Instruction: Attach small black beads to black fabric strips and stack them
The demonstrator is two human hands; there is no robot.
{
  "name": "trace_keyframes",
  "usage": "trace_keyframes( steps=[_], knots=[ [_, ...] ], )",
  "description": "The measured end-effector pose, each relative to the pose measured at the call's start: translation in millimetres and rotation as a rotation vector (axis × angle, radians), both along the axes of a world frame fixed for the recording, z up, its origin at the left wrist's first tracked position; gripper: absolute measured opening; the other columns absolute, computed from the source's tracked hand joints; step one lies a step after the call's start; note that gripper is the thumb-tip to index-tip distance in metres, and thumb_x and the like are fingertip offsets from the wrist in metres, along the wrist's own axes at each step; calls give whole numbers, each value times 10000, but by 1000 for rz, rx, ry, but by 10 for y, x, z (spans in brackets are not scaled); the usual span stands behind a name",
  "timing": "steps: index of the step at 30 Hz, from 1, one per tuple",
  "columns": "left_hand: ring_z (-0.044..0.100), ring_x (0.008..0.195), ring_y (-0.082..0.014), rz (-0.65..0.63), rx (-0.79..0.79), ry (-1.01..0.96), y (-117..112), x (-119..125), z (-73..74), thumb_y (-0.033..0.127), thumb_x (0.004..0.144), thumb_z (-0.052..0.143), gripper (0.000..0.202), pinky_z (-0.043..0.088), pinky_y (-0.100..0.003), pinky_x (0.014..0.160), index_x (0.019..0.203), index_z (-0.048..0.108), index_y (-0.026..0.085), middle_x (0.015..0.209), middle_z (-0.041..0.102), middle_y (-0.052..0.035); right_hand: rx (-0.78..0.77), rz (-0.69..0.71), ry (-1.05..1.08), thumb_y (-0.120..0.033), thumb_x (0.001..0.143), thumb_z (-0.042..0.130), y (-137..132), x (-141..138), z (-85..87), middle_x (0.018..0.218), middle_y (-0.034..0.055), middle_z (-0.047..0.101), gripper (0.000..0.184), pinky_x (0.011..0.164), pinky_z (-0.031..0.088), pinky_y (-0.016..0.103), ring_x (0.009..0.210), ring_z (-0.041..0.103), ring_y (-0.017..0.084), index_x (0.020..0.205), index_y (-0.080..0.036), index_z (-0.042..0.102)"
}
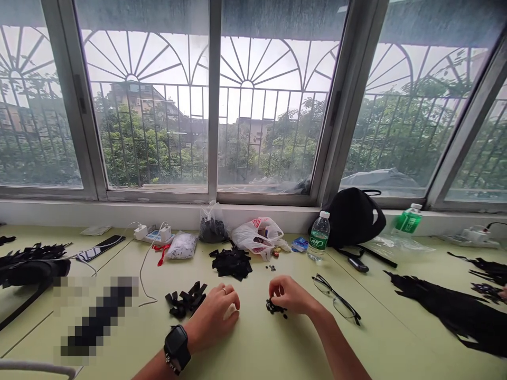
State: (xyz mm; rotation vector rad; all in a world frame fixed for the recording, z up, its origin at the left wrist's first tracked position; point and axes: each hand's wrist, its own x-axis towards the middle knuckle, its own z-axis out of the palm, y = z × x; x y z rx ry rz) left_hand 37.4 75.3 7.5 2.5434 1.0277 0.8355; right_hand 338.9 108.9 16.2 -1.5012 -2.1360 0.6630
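The right hand [285,295] pinches small black pieces [275,307]; the left hand [212,316], loosely curled, rests beside one black pile [186,301].

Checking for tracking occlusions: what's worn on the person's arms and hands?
The left hand wears a thin ring on one finger, and its wrist carries a black smartwatch with a squarish face. Both forearms are bare, with no sleeves or gloves. Nothing is visibly worn on the right hand or its wrist.
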Motion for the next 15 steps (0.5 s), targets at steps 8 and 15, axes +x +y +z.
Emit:
trace_keyframes(
  steps=[8,15],
  knots=[
    [519,1083,-261,272,139,164,235,-196,-52,30,877,521,269,399,-406,912,1011,639,231,1154,629,-51,-44,38,11,-157,679,576,-65,54,70,661,-9,595,219,576,373,220,619,527,131,799,-181,757],
    [528,1135,-277,227,135,92,167,-147,-47,97,893,569,268,430,-415,928,1093,651,255,1188,641,-43,15,-30,90,-146,734,517,-26,-22,54,741,17,648,239,605,399,234,657,552,140,842,-170,729]
  ],
)
